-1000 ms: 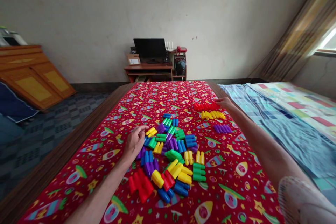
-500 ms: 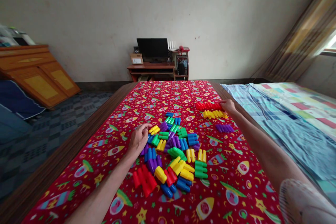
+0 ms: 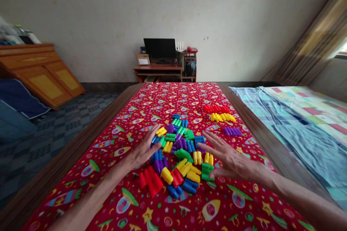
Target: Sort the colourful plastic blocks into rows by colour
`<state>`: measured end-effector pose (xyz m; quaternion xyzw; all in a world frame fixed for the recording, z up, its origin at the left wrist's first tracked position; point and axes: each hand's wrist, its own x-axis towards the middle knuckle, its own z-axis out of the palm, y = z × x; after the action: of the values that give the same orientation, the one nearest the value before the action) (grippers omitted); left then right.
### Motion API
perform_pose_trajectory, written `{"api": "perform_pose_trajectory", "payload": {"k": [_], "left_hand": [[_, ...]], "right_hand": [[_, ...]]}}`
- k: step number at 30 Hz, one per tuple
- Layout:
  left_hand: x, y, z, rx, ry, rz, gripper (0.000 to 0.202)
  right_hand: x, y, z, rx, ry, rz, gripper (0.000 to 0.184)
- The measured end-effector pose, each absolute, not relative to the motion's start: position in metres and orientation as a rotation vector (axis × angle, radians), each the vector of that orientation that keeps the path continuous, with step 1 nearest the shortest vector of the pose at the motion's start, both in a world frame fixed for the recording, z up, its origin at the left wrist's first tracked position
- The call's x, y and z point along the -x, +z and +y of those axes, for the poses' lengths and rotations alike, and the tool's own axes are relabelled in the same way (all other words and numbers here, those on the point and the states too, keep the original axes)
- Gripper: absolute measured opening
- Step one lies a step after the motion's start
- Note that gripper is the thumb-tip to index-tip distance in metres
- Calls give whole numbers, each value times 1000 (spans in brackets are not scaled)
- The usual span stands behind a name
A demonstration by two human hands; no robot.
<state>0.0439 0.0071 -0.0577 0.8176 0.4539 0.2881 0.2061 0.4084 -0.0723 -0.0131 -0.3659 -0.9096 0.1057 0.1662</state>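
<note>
A loose pile of plastic toy blocks in several colours lies in the middle of the red patterned tablecloth (image 3: 173,95). My left hand (image 3: 145,151) is open at the pile's left side, close to a yellow block (image 3: 161,131) and partly covering blue ones. At the right side, my right hand (image 3: 225,155) is open with fingers spread, by a green block (image 3: 206,170). Neither hand holds anything. Beyond it sit a red row of blocks (image 3: 216,109), a yellow row (image 3: 222,117) and a purple row (image 3: 232,131). Red blocks (image 3: 151,182) lie at the pile's near left.
The table's brown wooden edge (image 3: 244,113) runs along the right, beside a bed (image 3: 303,140). A desk (image 3: 158,68) with a monitor (image 3: 159,49) stands at the far wall. To the left is a wooden cabinet (image 3: 40,74).
My right hand has let go of the red row and come back toward me to the pile, its fingers spreading. My left hand's fingers have opened beside the pile.
</note>
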Motion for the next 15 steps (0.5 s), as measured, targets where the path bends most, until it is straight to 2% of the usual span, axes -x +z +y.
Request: {"api": "perform_pose_trajectory", "payload": {"k": [2, 4, 5, 6, 10, 15], "left_hand": [[-37, -62, -23, -2509, 712, 1173, 99], [-37, -68, -54, -2711, 616, 1091, 119], [-40, -70, -67, -2806, 575, 1044, 123], [-45, -72, -77, -2880, 551, 1025, 120], [-67, -73, -82, -3034, 522, 1040, 83], [-77, -70, -38, -2953, 543, 1119, 75]], "right_hand": [[-405, -34, -91, 1036, 207, -2651, 96], [-402, -53, -95, 1042, 168, -2665, 105], [-399, -60, -94, 1038, 165, -2670, 107], [-394, -65, -91, 1033, 168, -2674, 107], [-371, -70, -74, 1016, 183, -2666, 99], [-354, -71, -47, 1123, 182, -2573, 92]]}}
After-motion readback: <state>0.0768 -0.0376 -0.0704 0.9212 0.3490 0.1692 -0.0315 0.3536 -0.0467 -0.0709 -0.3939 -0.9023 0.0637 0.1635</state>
